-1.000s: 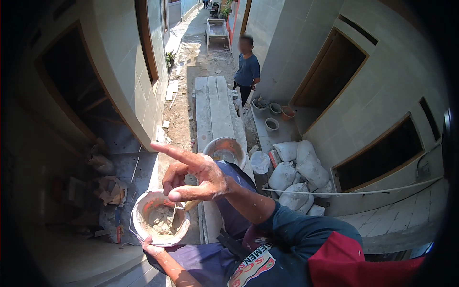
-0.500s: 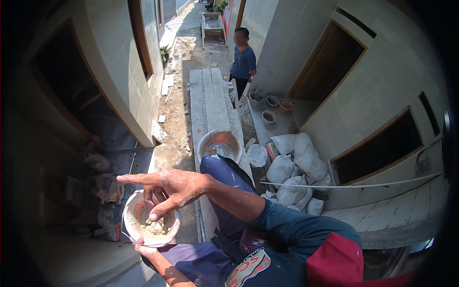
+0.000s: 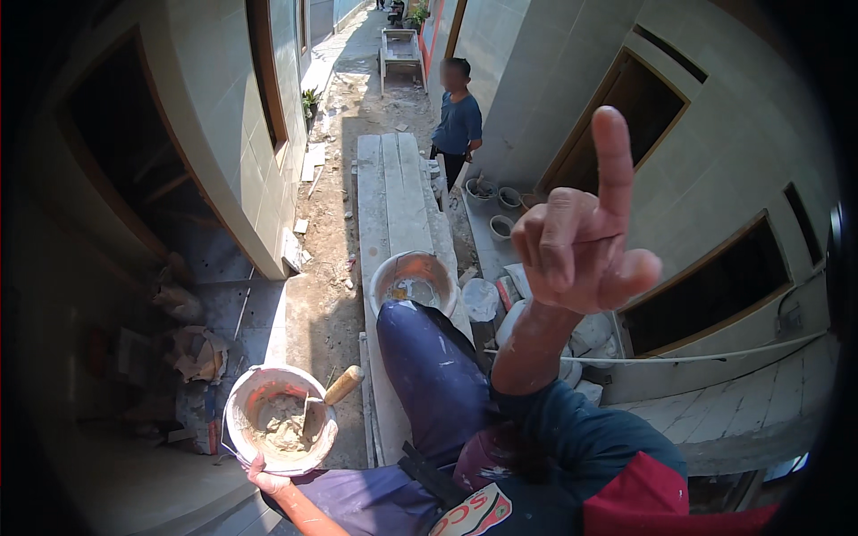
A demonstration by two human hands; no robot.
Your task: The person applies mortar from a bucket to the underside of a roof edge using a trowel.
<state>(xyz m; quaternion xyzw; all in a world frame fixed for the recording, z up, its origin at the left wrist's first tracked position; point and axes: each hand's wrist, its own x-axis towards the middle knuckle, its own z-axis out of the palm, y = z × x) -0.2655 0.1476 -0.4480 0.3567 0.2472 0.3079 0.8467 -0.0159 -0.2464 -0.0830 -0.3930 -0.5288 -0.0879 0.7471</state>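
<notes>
Head view, first question: what does the left hand [image 3: 268, 478] hold?
— It grips the near rim of a small white bucket [image 3: 279, 418] from below, fingers clenched on the edge. Inside the bucket, just above the grip, lies grey wet mortar [image 3: 281, 429], and a trowel [image 3: 323, 402] stands in it with the wooden handle leaning out to the right, away from the fingers.

And the right hand [image 3: 581, 241]?
— It is raised high and holds nothing. The index finger points straight up, the other fingers are curled into the palm, the thumb sticks out to the side. It is well apart from the bucket, up and to the right of the left grip.

What is around?
— Between the two hands is the knee in blue trousers [image 3: 429, 375]. Beyond the knee a larger pail [image 3: 413, 281] sits on long grey planks [image 3: 393, 205]. At the far end of the planks another person in a blue shirt [image 3: 458, 121] stands beside some small pots [image 3: 496, 201]. White sacks [image 3: 585, 335] lie below the raised hand
</notes>
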